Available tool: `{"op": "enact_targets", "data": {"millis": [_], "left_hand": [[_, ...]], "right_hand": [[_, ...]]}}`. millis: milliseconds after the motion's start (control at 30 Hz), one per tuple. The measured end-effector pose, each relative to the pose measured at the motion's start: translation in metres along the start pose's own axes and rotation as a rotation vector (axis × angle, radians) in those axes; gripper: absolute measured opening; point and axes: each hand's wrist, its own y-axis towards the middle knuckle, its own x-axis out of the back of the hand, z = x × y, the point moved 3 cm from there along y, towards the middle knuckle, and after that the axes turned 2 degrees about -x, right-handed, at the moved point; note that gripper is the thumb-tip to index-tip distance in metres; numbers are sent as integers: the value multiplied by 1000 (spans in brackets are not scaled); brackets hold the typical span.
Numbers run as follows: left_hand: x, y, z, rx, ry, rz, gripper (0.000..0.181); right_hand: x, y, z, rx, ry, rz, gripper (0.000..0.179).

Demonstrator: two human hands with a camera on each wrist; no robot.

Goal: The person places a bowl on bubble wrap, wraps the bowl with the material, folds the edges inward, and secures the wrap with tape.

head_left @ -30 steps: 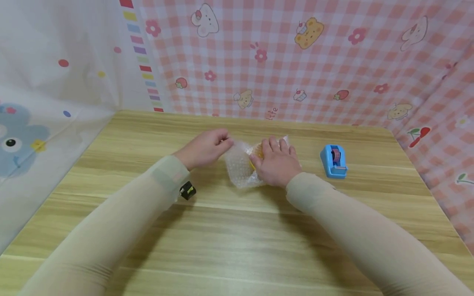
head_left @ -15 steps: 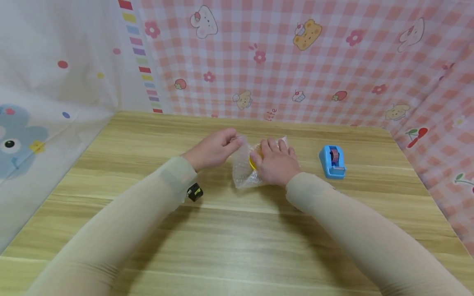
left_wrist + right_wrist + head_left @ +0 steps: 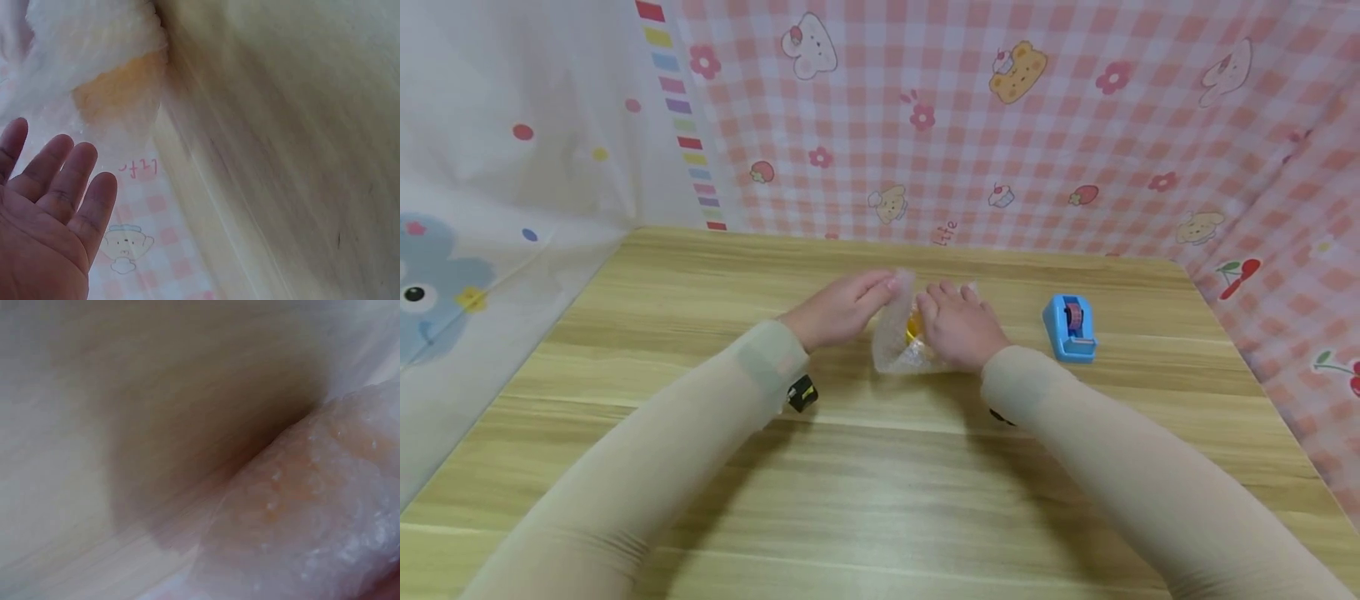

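In the head view a sheet of bubble wrap (image 3: 891, 337) lies at the table's middle, partly folded around a yellow object (image 3: 913, 327) whose kind is hidden. My left hand (image 3: 842, 310) holds the wrap's raised left edge near its fingertips. The left wrist view shows that palm (image 3: 44, 231) with fairly straight fingers beneath the wrap (image 3: 94, 37), and orange-yellow showing through. My right hand (image 3: 962, 327) rests on the wrapped object with fingers laid over it. In the right wrist view the bubble wrap (image 3: 300, 506) bulges close to the lens, tinted orange inside.
A blue tape dispenser (image 3: 1071, 328) with a pink roll stands on the wooden table (image 3: 880, 483), right of my right hand. Small black wrist cameras (image 3: 802, 393) hang under the sleeves. A pink checked curtain (image 3: 880, 125) borders the table's back.
My left hand has moved right, bringing the wrap's left edge up and toward the yellow object. My right hand stays on the object, its fingers now closer together.
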Motion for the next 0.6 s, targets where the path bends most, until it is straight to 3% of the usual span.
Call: {"op": "enact_targets", "data": {"millis": [133, 300, 600], "left_hand": [[-4, 1, 0, -30, 5, 25, 58], [-8, 7, 0, -89, 79, 32, 44], [-21, 13, 2, -104, 199, 48, 28]], "right_hand": [[-1, -2, 3, -1, 15, 1, 75], [1, -5, 4, -8, 62, -33, 73], [3, -5, -1, -26, 239, -129, 77]]}}
